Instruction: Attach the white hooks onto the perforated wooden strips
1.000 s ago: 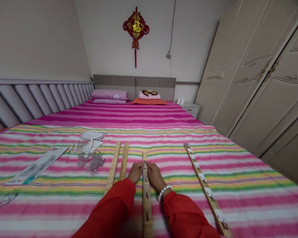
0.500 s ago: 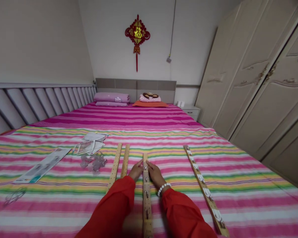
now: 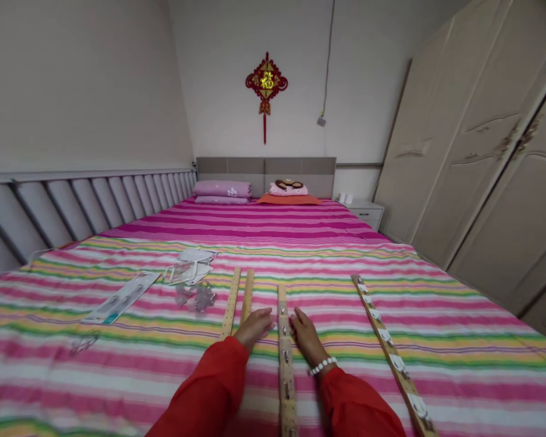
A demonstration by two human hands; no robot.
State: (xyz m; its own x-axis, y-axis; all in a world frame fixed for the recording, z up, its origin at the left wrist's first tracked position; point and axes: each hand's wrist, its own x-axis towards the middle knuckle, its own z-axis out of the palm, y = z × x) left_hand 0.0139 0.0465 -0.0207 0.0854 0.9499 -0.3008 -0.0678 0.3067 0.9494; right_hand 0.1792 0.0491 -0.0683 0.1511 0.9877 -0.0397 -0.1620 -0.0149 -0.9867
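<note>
A long wooden strip [image 3: 286,370] with small metal hooks runs away from me on the striped bedsheet [image 3: 437,315]. My left hand [image 3: 255,326] lies flat on the sheet just left of the strip, fingers stretched toward it and holding nothing. My right hand [image 3: 306,335], with a white bead bracelet at the wrist, rests just right of the strip, its fingertips at the strip's edge and nothing in it. Both sleeves are red.
Two bare perforated wooden strips [image 3: 239,296] lie left of my hands. Another strip with white hooks [image 3: 388,343] lies to the right. Clear plastic hooks [image 3: 195,297], packets [image 3: 188,271] and a card package [image 3: 122,297] sit at the left. A wardrobe [image 3: 491,158] lines the right side.
Both hands have let go of the hook they pinched on the middle strip and now lie apart on either side of it. The view has lifted and shifted.
</note>
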